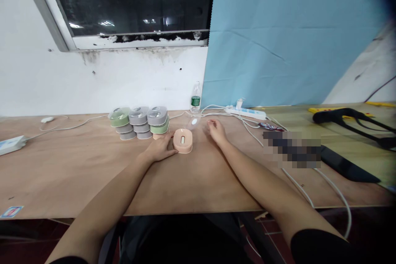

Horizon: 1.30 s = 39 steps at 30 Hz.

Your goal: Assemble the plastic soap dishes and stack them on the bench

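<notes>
box (183, 142), peach-coloured — left hand (159, 148) touching its left side

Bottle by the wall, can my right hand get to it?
Probably yes: the bottle stands just beyond your right hand, and the white cables beside it look too low to block much.

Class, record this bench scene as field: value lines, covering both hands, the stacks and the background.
Left hand: touching the left side of a peach box
Right hand: curled near a clear piece with a white oval; grip unclear
Left stack: green over grey
Middle stack: all grey
Right stack: grey, green, peach, downward
Behind: upright green-labelled bottle
</notes>
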Each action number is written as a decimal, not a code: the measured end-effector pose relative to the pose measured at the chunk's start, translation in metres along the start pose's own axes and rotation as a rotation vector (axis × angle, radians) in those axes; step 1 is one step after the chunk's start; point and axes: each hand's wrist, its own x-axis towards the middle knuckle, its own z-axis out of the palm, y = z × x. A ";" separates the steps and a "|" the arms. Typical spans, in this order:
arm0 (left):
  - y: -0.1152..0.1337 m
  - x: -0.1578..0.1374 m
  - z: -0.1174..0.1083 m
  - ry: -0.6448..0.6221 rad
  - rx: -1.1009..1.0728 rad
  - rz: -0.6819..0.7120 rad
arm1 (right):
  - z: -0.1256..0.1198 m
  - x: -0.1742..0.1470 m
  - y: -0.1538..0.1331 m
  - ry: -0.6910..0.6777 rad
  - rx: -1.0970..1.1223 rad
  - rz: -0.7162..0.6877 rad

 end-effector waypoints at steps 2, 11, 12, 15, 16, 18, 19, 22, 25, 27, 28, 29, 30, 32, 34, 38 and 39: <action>-0.001 0.000 0.000 -0.003 0.010 -0.008 | 0.003 -0.004 -0.003 -0.023 -0.072 -0.032; -0.004 0.000 0.003 -0.016 0.034 -0.027 | 0.007 -0.018 -0.016 -0.168 -0.513 -0.312; -0.005 0.000 0.003 -0.016 0.033 -0.026 | 0.006 -0.018 -0.018 -0.184 -0.555 -0.315; -0.004 0.000 0.003 -0.018 0.038 -0.022 | 0.004 -0.020 -0.021 -0.214 -0.622 -0.323; -0.004 0.000 0.003 -0.020 0.043 -0.026 | 0.004 -0.021 -0.021 -0.214 -0.623 -0.325; -0.004 0.000 0.003 -0.026 0.051 -0.034 | 0.004 -0.020 -0.021 -0.200 -0.607 -0.331; -0.004 0.001 0.003 -0.025 0.053 -0.035 | 0.004 -0.020 -0.020 -0.191 -0.598 -0.343; -0.004 0.001 0.003 -0.023 0.049 -0.023 | 0.003 -0.015 -0.014 -0.150 -0.581 -0.411; -0.005 0.001 0.003 -0.024 0.052 -0.029 | 0.003 -0.007 -0.006 -0.112 -0.558 -0.412; -0.005 0.001 0.004 -0.028 0.069 -0.037 | 0.003 -0.003 -0.003 -0.105 -0.542 -0.372; -0.005 0.001 0.004 -0.031 0.079 -0.038 | 0.003 -0.002 -0.003 -0.102 -0.541 -0.356; -0.005 0.001 0.004 -0.036 0.087 -0.038 | 0.004 -0.001 -0.004 -0.087 -0.549 -0.344; -0.005 0.001 0.004 -0.041 0.092 -0.037 | 0.004 -0.001 -0.005 -0.062 -0.565 -0.341; -0.004 0.001 0.003 -0.047 0.093 -0.039 | 0.005 -0.003 -0.010 -0.002 -0.608 -0.351; -0.003 0.000 0.003 -0.048 0.092 -0.047 | 0.005 -0.006 -0.015 0.007 -0.634 -0.369; -0.002 0.000 0.002 -0.040 0.086 -0.060 | 0.005 -0.014 -0.022 -0.160 -0.592 -0.378; -0.002 0.000 0.002 -0.040 0.081 -0.058 | 0.005 -0.015 -0.023 -0.191 -0.571 -0.372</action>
